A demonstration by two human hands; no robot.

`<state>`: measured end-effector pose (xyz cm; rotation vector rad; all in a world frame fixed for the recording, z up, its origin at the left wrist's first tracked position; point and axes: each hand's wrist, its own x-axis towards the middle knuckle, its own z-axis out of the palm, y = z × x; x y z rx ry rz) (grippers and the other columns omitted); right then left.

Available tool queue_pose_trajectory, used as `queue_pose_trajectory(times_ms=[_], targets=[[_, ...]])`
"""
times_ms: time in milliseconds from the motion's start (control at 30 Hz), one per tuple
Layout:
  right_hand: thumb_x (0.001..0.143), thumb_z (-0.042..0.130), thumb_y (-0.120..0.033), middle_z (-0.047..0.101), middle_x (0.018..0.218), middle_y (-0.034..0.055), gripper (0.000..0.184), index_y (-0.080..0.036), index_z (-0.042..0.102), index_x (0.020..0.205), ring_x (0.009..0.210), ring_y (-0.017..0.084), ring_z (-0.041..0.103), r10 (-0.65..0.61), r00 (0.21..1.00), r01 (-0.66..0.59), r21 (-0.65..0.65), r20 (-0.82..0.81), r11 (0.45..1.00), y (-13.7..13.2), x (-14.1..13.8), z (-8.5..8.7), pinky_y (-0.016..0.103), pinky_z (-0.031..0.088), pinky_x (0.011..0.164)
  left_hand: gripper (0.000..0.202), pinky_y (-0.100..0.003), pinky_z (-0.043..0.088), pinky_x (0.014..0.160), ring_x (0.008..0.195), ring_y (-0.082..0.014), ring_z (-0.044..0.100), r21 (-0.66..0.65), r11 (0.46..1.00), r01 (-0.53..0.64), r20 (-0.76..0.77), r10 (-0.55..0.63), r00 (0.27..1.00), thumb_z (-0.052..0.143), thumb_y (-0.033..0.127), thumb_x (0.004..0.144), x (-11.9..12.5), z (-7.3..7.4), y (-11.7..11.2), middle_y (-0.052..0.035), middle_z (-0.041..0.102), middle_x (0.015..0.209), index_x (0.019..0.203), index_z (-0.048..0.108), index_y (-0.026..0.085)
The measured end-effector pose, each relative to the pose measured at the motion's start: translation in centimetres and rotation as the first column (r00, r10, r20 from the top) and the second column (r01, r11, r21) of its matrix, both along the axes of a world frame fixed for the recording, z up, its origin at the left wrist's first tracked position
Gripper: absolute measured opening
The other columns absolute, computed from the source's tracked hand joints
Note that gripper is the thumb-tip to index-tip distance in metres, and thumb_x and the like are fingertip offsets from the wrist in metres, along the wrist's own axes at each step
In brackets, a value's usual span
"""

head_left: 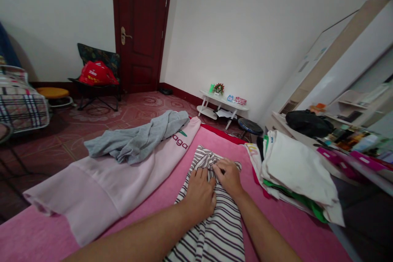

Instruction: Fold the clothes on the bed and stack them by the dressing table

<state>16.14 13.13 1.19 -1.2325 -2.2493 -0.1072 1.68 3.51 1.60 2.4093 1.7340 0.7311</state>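
Note:
A white garment with dark stripes (215, 229) lies on the pink bed cover (270, 221) in front of me. My left hand (199, 194) rests flat on it, fingers together and stretched forward. Beside it my right hand (229, 176) lies on the garment's far end, its fingertips bent down into the bunched cloth near the collar. The two hands nearly touch.
A pale pink sweatshirt (101, 184) lies to the left with a grey garment (138, 139) crumpled on it. A stack of folded clothes (294, 168) sits to the right. Beyond are a black bag (307, 123), a low white table (222, 104), a chair with a red bag (96, 74) and a dark door (141, 28).

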Motion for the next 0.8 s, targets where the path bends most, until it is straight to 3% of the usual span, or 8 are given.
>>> queue_pose_trajectory(times_ms=[100,233,467,633,800], targets=[[0.091,0.044,-0.035,0.061,0.063,0.0001,0.035,-0.02,0.058,0.062,0.063,0.014,0.055,-0.058,0.998,0.058,-0.08,-0.002,0.995,0.3,-0.4,0.5,0.024,0.037,0.063,0.029,-0.047,0.037,0.091,0.103,-0.0304,0.045,-0.022,1.0,0.011,-0.012,-0.012,1.0,0.052,0.03,0.078,0.1,-0.1,0.0,-0.0144,0.054,0.107,0.102,0.061,0.016],[0.089,0.041,-0.023,0.069,0.088,0.0044,0.026,-0.018,0.066,0.092,0.078,0.016,0.061,-0.168,0.985,0.164,-0.087,-0.041,0.983,3.0,-2.1,1.6,0.023,0.042,0.07,0.025,-0.046,0.037,0.09,0.103,-0.0298,0.045,-0.037,0.999,0.02,0.0,-0.02,1.0,0.052,0.03,0.079,0.1,0.0,0.0,-0.0132,0.054,0.105,0.099,0.061,0.017],[0.076,0.058,-0.017,0.071,0.086,0.0033,0.016,-0.023,0.072,0.081,0.081,0.017,0.065,-0.148,0.973,0.18,-0.18,0.179,0.967,5.8,-4.6,1.6,0.023,0.042,0.067,0.027,-0.046,0.038,0.09,0.103,-0.0296,0.046,-0.024,1.0,0.006,0.016,-0.005,1.0,0.053,0.031,0.077,0.0,-0.1,0.2,-0.0123,0.054,0.106,0.1,0.06,0.017],[0.081,0.052,-0.016,0.07,0.093,0.0102,0.021,-0.019,0.072,0.087,0.084,0.021,0.066,-0.199,0.937,0.249,-0.148,0.288,0.957,5.5,-5.4,0.8,0.028,0.043,0.069,0.027,-0.046,0.036,0.091,0.103,-0.0291,0.046,-0.04,0.999,0.014,0.028,-0.013,1.0,0.053,0.03,0.078,0.0,-0.3,0.2,-0.012,0.054,0.106,0.101,0.059,0.017],[0.086,0.047,-0.021,0.068,0.099,0.0124,0.023,-0.017,0.07,0.091,0.086,0.021,0.065,-0.273,0.913,0.315,-0.097,0.304,0.944,5.6,-5.0,1.5,0.027,0.042,0.072,0.027,-0.045,0.035,0.092,0.105,-0.0295,0.045,-0.062,0.998,0.02,0.028,-0.018,0.999,0.052,0.029,0.078,-0.1,-0.1,0.2,-0.0123,0.053,0.109,0.102,0.059,0.018]])
